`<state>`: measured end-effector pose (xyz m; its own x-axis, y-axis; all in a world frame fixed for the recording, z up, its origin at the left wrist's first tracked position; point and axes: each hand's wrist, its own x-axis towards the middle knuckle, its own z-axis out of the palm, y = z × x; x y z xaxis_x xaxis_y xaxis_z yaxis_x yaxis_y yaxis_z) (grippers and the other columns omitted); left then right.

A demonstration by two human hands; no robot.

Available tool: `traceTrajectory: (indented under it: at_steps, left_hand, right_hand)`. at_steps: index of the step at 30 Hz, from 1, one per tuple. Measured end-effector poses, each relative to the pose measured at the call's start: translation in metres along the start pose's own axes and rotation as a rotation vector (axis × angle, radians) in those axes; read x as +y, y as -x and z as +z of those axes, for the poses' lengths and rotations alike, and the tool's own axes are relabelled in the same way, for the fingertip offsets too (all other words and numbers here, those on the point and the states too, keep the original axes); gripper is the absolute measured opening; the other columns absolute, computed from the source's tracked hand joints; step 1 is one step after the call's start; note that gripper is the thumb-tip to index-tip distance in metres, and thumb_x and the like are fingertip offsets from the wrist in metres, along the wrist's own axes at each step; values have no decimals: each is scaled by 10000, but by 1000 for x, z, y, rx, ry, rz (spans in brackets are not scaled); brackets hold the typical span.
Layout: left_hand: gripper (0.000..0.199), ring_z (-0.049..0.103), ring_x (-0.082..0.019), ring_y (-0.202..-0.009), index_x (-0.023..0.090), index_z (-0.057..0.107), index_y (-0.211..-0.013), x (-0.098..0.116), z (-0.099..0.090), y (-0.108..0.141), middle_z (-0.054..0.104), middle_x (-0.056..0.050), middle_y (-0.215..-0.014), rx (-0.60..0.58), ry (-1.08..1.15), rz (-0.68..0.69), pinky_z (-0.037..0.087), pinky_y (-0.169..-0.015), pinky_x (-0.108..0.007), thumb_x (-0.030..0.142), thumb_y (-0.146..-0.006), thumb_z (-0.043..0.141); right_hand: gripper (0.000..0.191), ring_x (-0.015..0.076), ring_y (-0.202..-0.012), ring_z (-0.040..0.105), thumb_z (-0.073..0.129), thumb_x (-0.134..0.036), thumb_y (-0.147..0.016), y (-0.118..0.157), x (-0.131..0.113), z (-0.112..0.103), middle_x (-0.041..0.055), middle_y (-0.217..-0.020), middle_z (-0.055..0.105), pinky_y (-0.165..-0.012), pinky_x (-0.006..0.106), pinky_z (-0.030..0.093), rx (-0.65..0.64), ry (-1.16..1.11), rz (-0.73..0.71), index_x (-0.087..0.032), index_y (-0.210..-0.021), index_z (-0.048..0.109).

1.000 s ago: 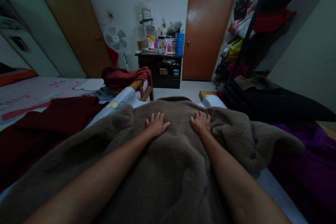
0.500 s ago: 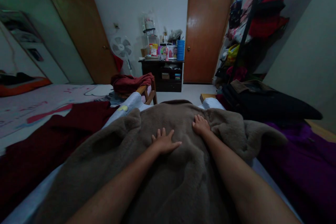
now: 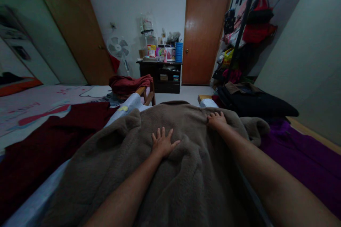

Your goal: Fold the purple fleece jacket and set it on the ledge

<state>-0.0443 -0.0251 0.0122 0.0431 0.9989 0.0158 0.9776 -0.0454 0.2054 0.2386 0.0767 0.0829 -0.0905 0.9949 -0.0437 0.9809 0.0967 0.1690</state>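
Note:
A brown fuzzy garment [image 3: 183, 170] lies spread over a light blue-white surface, with folds running down its middle. My left hand [image 3: 162, 143] rests flat on its centre, fingers spread. On its upper right part lies my right hand [image 3: 217, 120], fingers a little apart and palm down on the fabric. Neither hand grips the cloth. The garment's left sleeve area is bunched near its upper left, and a rumpled part sticks out at the far right, beyond my right arm.
Dark red cloth [image 3: 53, 131] lies to the left, purple cloth [image 3: 301, 156] to the right. A black folded item [image 3: 258, 103] sits behind the purple cloth. Reddish clothing [image 3: 130, 84] hangs over a wooden chair [image 3: 151, 94]. A fan [image 3: 118, 48] and a dark cabinet [image 3: 166, 78] stand farther back.
My right hand has moved right across the garment, and the folds there are flatter. My left hand stays in about the same place. The view has shifted slightly.

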Motion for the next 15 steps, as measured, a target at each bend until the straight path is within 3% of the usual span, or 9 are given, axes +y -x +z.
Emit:
traceTrajectory:
  at_steps: [5,9,15]
  left_hand:
    - [766,173,-376,-1435,317,374,-1452,-1,3,2,277,-133,-1556,56,3,24,120,-1102,-627,762,-831,321]
    - [628,263,-292,-1413,263,450,-1403,-3,3,4,365,-117,-1515,98,34,60,153,-1142,-524,627,-896,377]
    - [472,369,-211,-1356,196,510,-1328,-5,-2,12,470,-87,-1442,78,194,113,229,-1144,-366,400,-905,464]
  right_hand:
    - [379,327,-1229,439,393,-182,-897,14,-8,-3,204,-1288,547,-1059,538,179,70,-26,-26,-139,-1189,631]
    - [361,271,-1251,420,407,-182,-894,33,-35,-6,144,-1284,567,-1085,425,187,113,-93,-166,-183,-1175,633]
    - [337,188,-1194,484,399,-286,-935,86,-69,21,73,-1289,574,-1034,273,276,109,-190,-228,-215,-1192,605]
